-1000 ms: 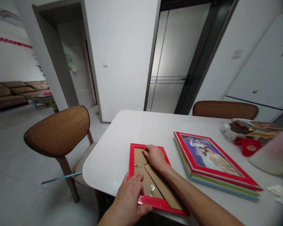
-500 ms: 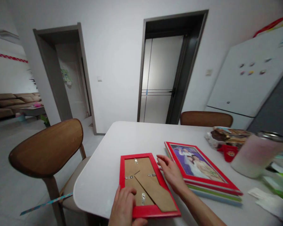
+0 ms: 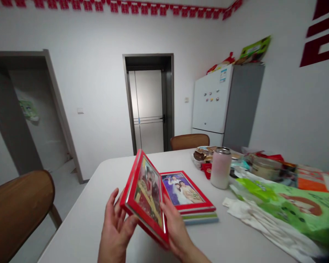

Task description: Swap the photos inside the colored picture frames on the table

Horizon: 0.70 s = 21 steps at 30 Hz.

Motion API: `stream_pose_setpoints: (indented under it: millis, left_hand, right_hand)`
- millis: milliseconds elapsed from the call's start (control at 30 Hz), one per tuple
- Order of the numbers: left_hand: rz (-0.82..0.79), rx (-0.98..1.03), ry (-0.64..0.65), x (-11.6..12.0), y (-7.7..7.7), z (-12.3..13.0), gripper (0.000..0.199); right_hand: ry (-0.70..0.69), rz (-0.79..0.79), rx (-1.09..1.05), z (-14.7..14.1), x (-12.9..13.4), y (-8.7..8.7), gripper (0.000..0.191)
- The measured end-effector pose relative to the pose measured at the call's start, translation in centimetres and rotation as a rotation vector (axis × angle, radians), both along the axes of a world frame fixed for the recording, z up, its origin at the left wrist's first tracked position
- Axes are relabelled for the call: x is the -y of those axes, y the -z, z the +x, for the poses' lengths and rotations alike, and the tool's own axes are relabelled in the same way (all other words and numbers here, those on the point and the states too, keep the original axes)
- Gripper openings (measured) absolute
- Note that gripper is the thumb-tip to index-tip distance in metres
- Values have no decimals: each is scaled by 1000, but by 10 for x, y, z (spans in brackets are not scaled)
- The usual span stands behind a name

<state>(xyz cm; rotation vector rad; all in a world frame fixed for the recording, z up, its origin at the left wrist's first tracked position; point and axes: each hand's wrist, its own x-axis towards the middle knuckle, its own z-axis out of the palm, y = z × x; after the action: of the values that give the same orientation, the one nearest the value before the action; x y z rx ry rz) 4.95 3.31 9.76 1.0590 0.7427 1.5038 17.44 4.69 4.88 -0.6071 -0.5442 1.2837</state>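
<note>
A red picture frame (image 3: pixel 148 193) is held up off the table, tilted, its photo side showing. My left hand (image 3: pixel 116 223) grips its lower left edge, thumb on the front border. At the right edge, my right hand (image 3: pixel 175 226) holds the same frame, fingers partly hidden by it. Just behind and to the right lies a stack of frames, topped by a red-bordered one with a purple wedding photo (image 3: pixel 182 188); green and light blue edges show beneath.
The white table (image 3: pixel 208 244) bears a pink-white jar (image 3: pixel 220 168), a food tray (image 3: pixel 201 155), a green packet (image 3: pixel 298 208), a white cloth (image 3: pixel 263 226) and a glass container (image 3: pixel 265 168). Wooden chairs stand at left (image 3: pixel 22 215) and behind (image 3: pixel 190 141).
The red frame was lying back side up on the table; now it is lifted and turned to its photo side. My right hand has closed on it. The view has swung right and up.
</note>
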Motion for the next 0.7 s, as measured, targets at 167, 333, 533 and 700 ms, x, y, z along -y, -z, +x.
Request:
stream_pose_setpoints:
  millis: [167, 333, 533, 700]
  left_hand:
    - [-67, -47, 238, -30, -4, 45, 67]
    - [-38, -227, 195, -60, 50, 97, 57]
    - [-85, -418, 219, -66, 82, 113, 49]
    - [-276, -487, 206, -64, 79, 114, 45]
  right_hand:
    - [115, -96, 639, 104, -19, -30, 45]
    - [128, -178, 814, 162, -37, -26, 27]
    - [195, -332, 939, 187, -31, -12, 28]
    - [269, -491, 959, 196, -11, 10, 31]
